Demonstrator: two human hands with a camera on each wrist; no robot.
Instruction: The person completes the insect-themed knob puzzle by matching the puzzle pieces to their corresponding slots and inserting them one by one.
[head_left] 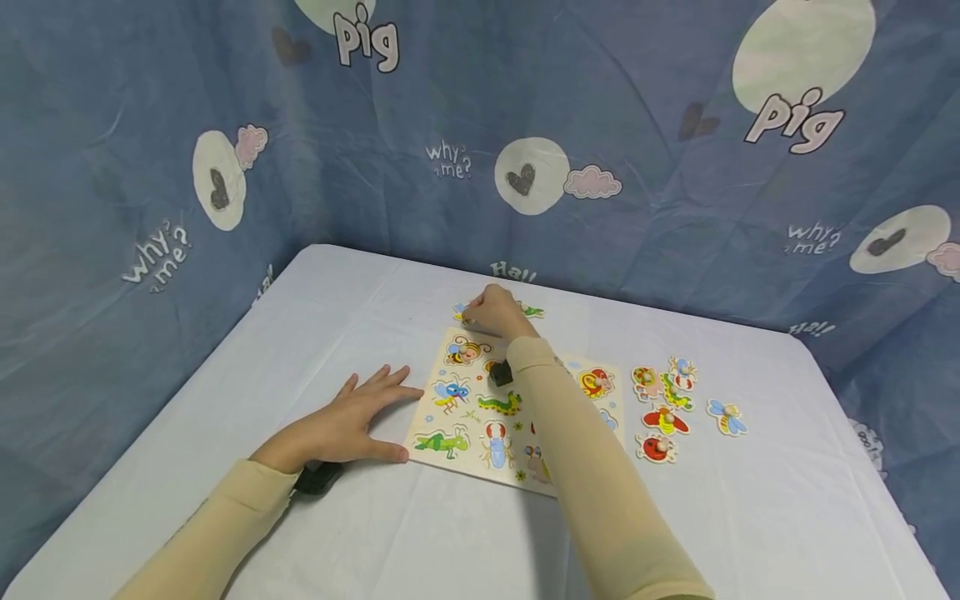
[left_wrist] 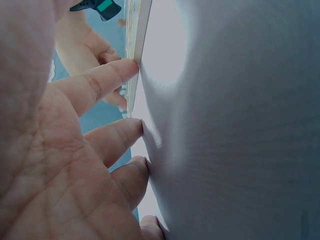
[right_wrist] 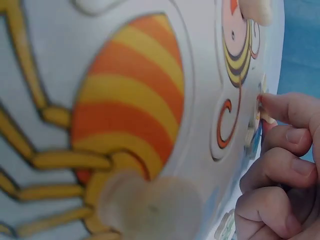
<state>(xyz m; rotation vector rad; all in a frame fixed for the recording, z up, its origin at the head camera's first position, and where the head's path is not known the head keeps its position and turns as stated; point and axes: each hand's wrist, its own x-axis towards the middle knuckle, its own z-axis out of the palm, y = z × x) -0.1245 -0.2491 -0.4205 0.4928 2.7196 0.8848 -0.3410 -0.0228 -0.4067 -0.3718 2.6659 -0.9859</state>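
A wooden peg puzzle board printed with insects lies before me. My left hand rests on the white cloth at its left edge, fingers spread; the thumb reaches the near corner and a fingertip meets the board's side. Over the far edge reaches my right hand, its thumb and index finger pinching the knob of a small insect puzzle piece. In the right wrist view the remaining fingers are curled, and the piece is partly hidden. A green insect piece lies just right of that hand.
Right of the board lie several loose knobbed pieces, among them a ladybug, a red-winged beetle and a blue-winged insect. A bee piece sits at the board's far left. A blue printed curtain hangs behind the table.
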